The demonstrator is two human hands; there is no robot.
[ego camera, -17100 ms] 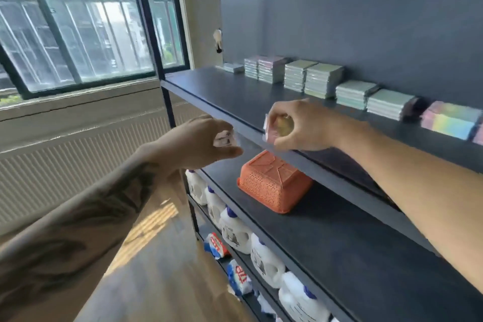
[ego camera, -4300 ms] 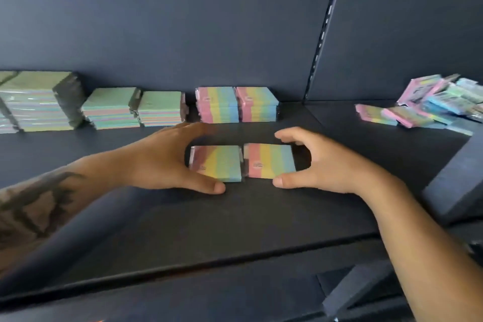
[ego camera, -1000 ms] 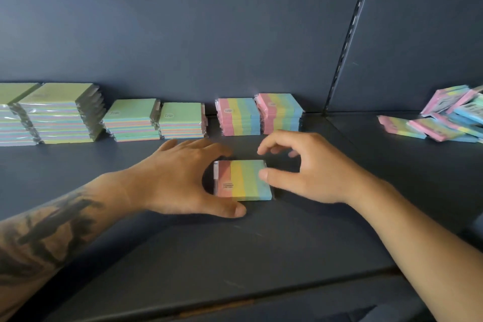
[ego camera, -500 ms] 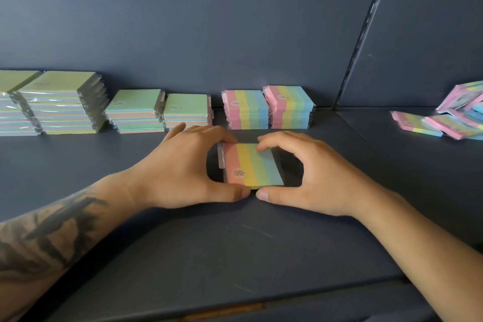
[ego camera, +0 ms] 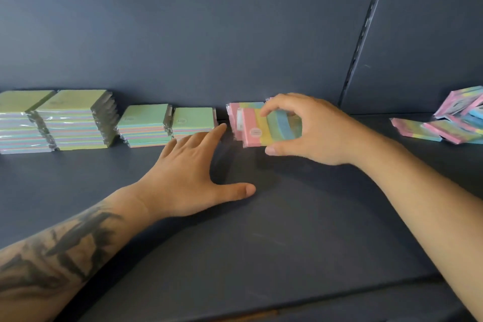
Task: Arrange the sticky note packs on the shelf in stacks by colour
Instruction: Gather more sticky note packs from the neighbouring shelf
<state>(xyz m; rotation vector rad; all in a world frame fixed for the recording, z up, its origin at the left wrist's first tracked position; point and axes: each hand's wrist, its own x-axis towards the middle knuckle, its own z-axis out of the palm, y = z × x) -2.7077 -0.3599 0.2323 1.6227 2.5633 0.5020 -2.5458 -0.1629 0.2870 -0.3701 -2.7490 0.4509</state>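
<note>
1. Near the shelf (ego camera: pixel 287 230) back, the right hand (ego camera: pixel 311 131) pinches the rainbow pack (ego camera: pixel 269 128), held just above the rainbow stacks (ego camera: pixel 235 115).
2. Left hand (ego camera: pixel 193 180) rests on the shelf, fingers spread.
3. Light, stiff, probably slippery in its wrap; grip opposite edges.

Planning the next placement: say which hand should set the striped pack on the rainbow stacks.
Right. The right hand already grips the striped pack just in front of the rainbow stacks; the left hand is open and holds nothing.
</note>
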